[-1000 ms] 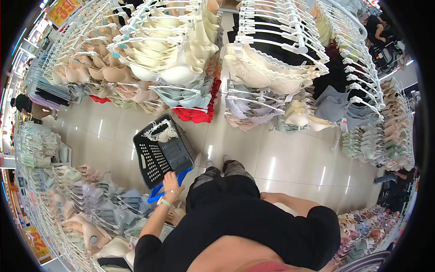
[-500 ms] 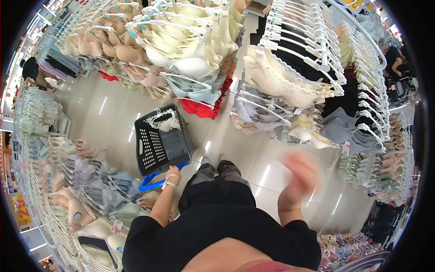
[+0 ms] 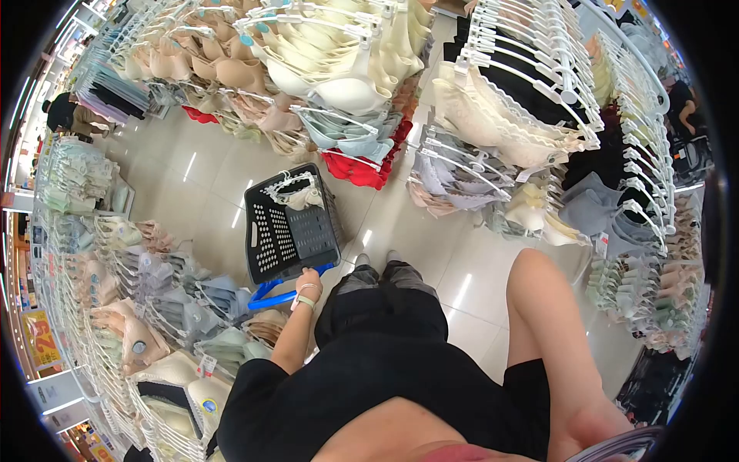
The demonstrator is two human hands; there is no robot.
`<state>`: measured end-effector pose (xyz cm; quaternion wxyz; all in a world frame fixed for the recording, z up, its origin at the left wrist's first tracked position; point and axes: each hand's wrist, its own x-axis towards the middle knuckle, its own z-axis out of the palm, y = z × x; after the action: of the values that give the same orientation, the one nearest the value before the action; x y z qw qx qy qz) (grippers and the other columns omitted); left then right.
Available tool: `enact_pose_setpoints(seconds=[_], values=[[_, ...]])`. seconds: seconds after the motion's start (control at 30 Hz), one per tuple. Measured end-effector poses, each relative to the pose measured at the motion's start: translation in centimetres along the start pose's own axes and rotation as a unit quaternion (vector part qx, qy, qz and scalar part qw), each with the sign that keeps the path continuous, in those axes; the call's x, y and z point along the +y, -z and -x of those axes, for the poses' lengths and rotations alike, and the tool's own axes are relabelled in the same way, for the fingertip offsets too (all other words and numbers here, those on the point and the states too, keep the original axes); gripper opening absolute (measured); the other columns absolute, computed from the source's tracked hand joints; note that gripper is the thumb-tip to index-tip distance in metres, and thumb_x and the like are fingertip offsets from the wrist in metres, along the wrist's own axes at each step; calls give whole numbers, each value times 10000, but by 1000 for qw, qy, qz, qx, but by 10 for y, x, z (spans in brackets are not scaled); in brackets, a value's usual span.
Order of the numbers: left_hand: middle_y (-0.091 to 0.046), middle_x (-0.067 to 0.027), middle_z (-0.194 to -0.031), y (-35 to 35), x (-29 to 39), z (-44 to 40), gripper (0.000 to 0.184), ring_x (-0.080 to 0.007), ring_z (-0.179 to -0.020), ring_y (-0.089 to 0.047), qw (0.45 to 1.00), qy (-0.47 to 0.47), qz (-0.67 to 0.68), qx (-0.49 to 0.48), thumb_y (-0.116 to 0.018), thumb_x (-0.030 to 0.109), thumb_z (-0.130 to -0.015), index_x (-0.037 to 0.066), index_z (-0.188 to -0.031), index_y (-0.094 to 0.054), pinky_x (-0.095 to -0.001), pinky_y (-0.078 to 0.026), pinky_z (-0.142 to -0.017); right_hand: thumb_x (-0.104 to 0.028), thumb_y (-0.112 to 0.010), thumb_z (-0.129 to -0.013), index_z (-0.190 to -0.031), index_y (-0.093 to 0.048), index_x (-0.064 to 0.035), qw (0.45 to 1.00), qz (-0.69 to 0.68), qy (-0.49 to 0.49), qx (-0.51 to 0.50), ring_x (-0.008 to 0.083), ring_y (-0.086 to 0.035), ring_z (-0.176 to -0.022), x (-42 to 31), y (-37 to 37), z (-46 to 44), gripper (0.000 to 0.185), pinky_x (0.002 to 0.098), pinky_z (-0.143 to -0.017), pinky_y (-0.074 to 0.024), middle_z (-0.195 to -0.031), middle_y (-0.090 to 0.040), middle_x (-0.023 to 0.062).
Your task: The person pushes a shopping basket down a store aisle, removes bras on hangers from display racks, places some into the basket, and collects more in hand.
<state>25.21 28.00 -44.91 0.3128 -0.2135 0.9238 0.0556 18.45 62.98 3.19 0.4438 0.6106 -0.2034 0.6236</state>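
My left hand [image 3: 309, 285] is wrapped round the blue handle [image 3: 271, 297] of a black basket, and a pale band circles that wrist. Inside the basket [image 3: 294, 235], near its far end, lies a cream bra [image 3: 306, 197] on white hangers. My right arm is bent, with the elbow raised in front. Its hand [image 3: 604, 425] is close to the camera at the lower right, beside the rim of what looks like eyewear [image 3: 627, 445]. The fingers of that hand are blurred and mostly hidden, so its grip cannot be made out.
Racks of cream bras [image 3: 339, 81] and of lace bras on white hangers [image 3: 493, 115] stand ahead. More bras [image 3: 154, 277] hang along the left, and others at the right [image 3: 650, 285]. People stand at the far left [image 3: 65, 114] and far right [image 3: 680, 108]. Tiled floor runs between the racks.
My right hand has risen from beside my body, past the front, to near the camera at the lower right. My left hand has stayed on the basket handle. The view has shifted slightly.
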Motion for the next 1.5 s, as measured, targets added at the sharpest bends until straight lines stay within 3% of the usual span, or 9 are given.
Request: enact_pose_setpoints(seconds=[0.1, 0.67, 0.7, 0.8, 0.87, 1.07, 1.2, 1.37, 1.5], values=[[-536, -200, -1084, -5, -4, 3, 233, -340, -900, -606, 1000, -3, 4, 6, -513, 75, -780, -25, -988, -545, -379, -509, -764, -114, -612, -798, -948, -596, 0, 955, 267, 106, -77, 252, -570, -943, -1, 1, -5, 189, 437, -876, -412, -993, -620, 126], [-623, -175, -947, -24, -25, 23, 197, -315, -875, -617, 999, -27, -26, -32, -459, 94, -826, 47, -986, -564, -399, -509, -731, -153, -531, -863, -1025, -588, -35, 958, 272, 82, -28, 224, -555, -995, 18, 13, 18, 209, 400, -931, -402, -1039, -609, 125], [-622, -177, -945, -29, -30, 25, 195, -312, -871, -618, 998, -38, -33, -31, -453, 93, -828, 52, -984, -563, -400, -510, -724, -308, -485, -825, -842, -545, -94, 950, 274, 126, 76, 115, -520, -684, 42, 20, 32, 223, 258, -674, -423, -761, -546, -23], [-629, -166, -909, -27, -32, 36, 188, -306, -860, -621, 998, -38, -50, -32, -449, 93, -832, 66, -975, -568, -400, -513, -707, -98, -461, -826, -904, -574, 36, 729, 628, -252, -106, 219, -556, -832, 40, 84, 128, 192, 308, -733, -448, -889, -588, 121], [-633, -158, -891, -31, -36, 40, 190, -301, -856, -623, 997, -38, -55, -41, -451, 95, -831, 71, -978, -570, -399, -514, -702, 6, -526, -739, -963, -579, 10, 600, 590, -528, -113, 276, -556, -847, 44, 146, 227, 230, 323, -798, -421, -941, -591, 144], [-630, -169, -901, -59, -68, 50, 240, -325, -839, -616, 998, -12, -53, -44, -550, 183, -779, 53, -981, -567, -406, -506, -724, -88, -569, -736, -896, -570, 1, 326, 638, -588, -376, 336, -557, -879, -15, 264, 394, 183, 408, -779, -429, -892, -607, 144], [-577, -160, -1042, -35, -74, 76, 375, -308, -1039, -506, 996, 80, 14, 24, -589, 300, -749, 24, -1001, -552, -447, -423, -856, -130, -545, -809, -745, -549, -7, 454, 565, -617, -307, 374, -539, -674, -30, 276, 369, 139, 431, -583, -413, -700, -548, 178], [-351, -162, -1327, -9, -124, 87, 549, -311, -1255, -265, 929, 283, -38, 236, -640, 286, -704, 21, -1148, -457, -500, -328, -943, -135, -532, -836, -724, -512, 2, 413, 580, -621, -326, 370, -508, -618, -64, 245, 331, 178, 425, -548, -383, -673, -511, 188], [-437, -215, -1251, -9, -176, 68, 568, -337, -1187, -387, 840, 473, 72, 257, -646, 261, -708, -19, -1152, -431, -484, -383, -908, -128, -551, -823, -704, -506, -10, 432, 522, -627, -384, 359, -502, -583, -92, 198, 344, 174, 413, -519, -381, -661, -501, 184]])
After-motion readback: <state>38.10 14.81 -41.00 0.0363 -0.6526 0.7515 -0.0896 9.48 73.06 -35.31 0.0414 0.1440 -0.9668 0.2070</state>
